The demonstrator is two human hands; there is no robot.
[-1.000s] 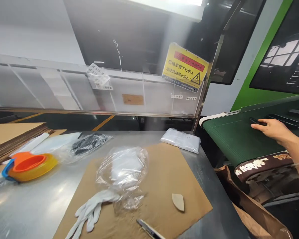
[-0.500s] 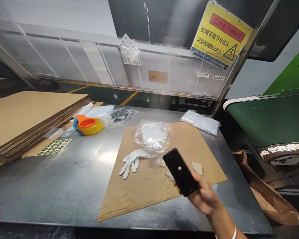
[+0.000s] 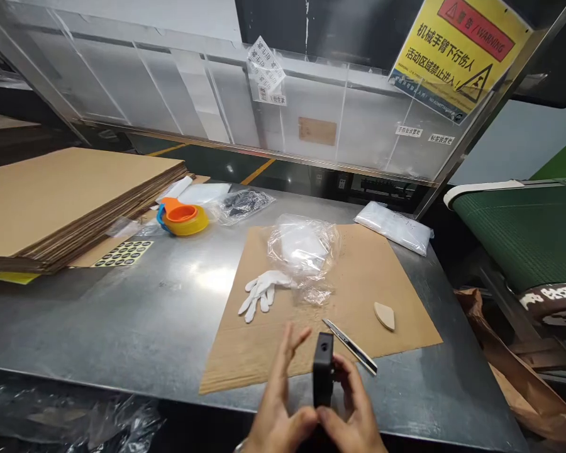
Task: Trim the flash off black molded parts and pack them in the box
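A flat black device [image 3: 322, 370], like a phone, stands on edge over the near rim of the steel table [image 3: 136, 314]. My right hand [image 3: 353, 415] grips its lower end. My left hand [image 3: 276, 402] is at its left side, thumb touching the base, fingers stretched out upward. Just beyond lie a utility knife [image 3: 351, 346], a white glove [image 3: 263, 292] and a crumpled clear plastic bag [image 3: 304, 248] on a brown cardboard sheet [image 3: 358, 277].
A stack of cardboard sheets [image 3: 61, 201] fills the left. Near it are an orange and yellow tape dispenser [image 3: 183, 217], a sheet of round stickers [image 3: 122, 253] and a bagged black item [image 3: 245, 202]. A white packet [image 3: 393, 226] and beige scraper [image 3: 385, 314] lie right. Green conveyor [image 3: 528, 233] at right.
My right hand took the black device from the conveyor and brought it in over the table's near edge. It is now turned on edge, and my left hand has come up beside it.
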